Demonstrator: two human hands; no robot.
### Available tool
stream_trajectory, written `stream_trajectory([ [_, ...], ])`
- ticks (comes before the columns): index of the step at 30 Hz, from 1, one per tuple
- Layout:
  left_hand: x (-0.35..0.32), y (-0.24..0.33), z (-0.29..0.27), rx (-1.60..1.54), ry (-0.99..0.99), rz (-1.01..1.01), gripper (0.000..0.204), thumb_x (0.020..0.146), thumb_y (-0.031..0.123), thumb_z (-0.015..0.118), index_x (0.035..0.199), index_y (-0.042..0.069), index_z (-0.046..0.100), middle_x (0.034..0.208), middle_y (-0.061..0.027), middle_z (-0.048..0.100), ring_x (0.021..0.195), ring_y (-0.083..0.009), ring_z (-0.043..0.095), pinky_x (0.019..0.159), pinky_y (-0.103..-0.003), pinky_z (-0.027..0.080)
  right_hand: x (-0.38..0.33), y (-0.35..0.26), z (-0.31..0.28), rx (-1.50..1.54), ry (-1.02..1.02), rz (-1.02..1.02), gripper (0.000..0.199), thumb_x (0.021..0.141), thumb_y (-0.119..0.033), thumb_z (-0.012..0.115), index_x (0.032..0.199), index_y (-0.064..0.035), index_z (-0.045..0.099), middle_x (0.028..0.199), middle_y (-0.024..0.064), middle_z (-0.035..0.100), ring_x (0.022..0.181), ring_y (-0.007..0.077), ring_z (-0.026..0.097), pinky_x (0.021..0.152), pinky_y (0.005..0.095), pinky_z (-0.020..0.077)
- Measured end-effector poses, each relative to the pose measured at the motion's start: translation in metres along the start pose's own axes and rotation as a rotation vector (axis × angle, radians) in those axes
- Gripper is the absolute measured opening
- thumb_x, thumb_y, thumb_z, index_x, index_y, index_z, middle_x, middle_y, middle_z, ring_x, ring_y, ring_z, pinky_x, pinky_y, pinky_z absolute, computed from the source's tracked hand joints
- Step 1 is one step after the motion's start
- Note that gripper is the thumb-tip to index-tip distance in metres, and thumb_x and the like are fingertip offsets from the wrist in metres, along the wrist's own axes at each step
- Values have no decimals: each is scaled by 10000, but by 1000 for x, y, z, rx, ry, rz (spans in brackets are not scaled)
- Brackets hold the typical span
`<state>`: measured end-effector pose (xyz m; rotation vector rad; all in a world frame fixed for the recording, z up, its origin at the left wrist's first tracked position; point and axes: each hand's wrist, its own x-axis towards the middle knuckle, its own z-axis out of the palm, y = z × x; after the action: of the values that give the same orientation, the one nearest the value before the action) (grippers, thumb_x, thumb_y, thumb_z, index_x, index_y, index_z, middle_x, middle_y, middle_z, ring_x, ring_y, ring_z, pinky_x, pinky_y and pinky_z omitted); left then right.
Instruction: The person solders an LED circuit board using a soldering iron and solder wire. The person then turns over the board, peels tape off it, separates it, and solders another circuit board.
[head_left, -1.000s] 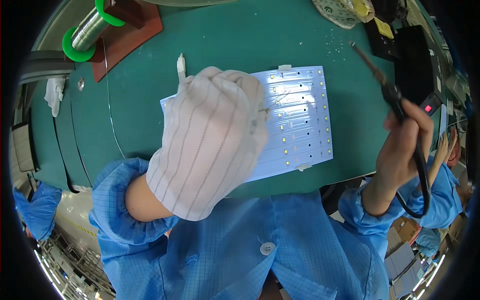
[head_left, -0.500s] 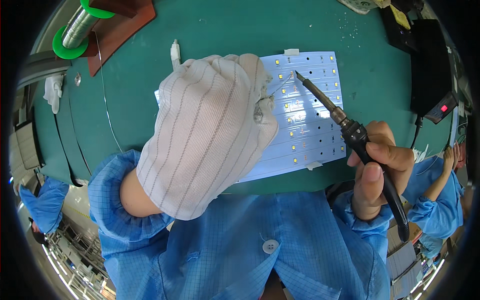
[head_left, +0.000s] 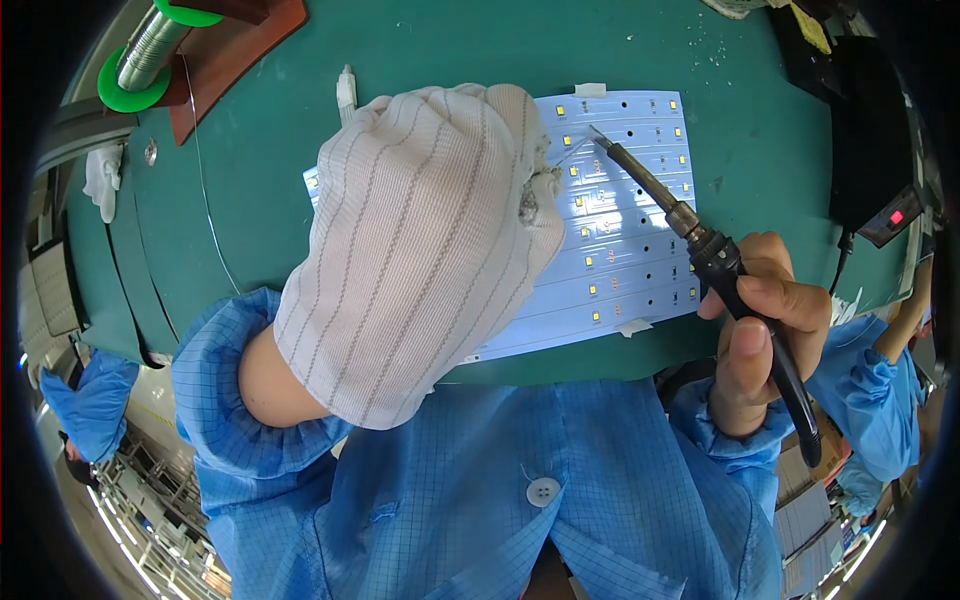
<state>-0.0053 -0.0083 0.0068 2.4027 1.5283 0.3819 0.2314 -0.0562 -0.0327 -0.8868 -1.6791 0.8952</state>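
My left hand (head_left: 420, 250), in a white striped knit glove with worn fingertips, is closed over the left part of a white LED board (head_left: 540, 335). From its fingertips a thin solder wire (head_left: 568, 156) sticks out toward the board's upper rows. My bare right hand (head_left: 765, 310) grips a black soldering iron (head_left: 718, 262) by its handle. Its tip is at an upper row of the board, close to the wire's end; whether they touch I cannot tell. Rows of small yellow LEDs show on the board; my glove hides much of its left side.
A green-flanged solder spool (head_left: 147, 62) sits on a brown stand (head_left: 225, 60) at the far left. Bits of tape (head_left: 590, 90) lie at the board's edges on the green mat (head_left: 480, 50). At right stands a black box with a red light (head_left: 896, 217); a co-worker's sleeve (head_left: 870, 390) is beyond.
The whole view has shifted slightly. My hands keep their grips, and the iron's tip stays around the same upper row. At right, the co-worker's arm has moved farther away.
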Motion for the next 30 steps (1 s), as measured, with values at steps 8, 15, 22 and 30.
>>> stream_trajectory([
  [8, 7, -8, 21, 3, 40, 101, 265, 743, 118, 672, 981, 43, 584, 821, -109, 613, 654, -241, 586, 622, -315, 498, -6, 1, -3, -35, 26, 69, 268, 861, -212, 627, 985, -14, 497, 712, 107, 569, 638, 162, 503, 573, 280, 420],
  [15, 4, -9, 19, 23, 80, 131, 270, 736, 109, 676, 977, 35, 580, 835, -118, 617, 667, -251, 594, 623, -320, 498, -13, 0, 5, -45, 27, -44, 262, 835, -117, 643, 991, 15, 480, 662, 122, 591, 549, 173, 511, 500, 297, 418],
  [22, 4, -9, 28, 52, 159, 155, 274, 715, 81, 673, 963, 32, 567, 817, -116, 605, 670, -264, 581, 635, -341, 487, -14, -9, 18, -168, 35, -58, 272, 793, -103, 689, 977, 35, 543, 622, 114, 580, 526, 200, 532, 451, 302, 427],
  [30, 3, -7, 26, -7, 132, 143, 281, 709, 46, 647, 971, 24, 550, 823, -123, 592, 672, -282, 567, 628, -356, 476, -13, -15, 23, -329, -43, -121, 284, 766, -92, 693, 957, 60, 549, 594, 90, 544, 477, 195, 507, 404, 297, 395],
])
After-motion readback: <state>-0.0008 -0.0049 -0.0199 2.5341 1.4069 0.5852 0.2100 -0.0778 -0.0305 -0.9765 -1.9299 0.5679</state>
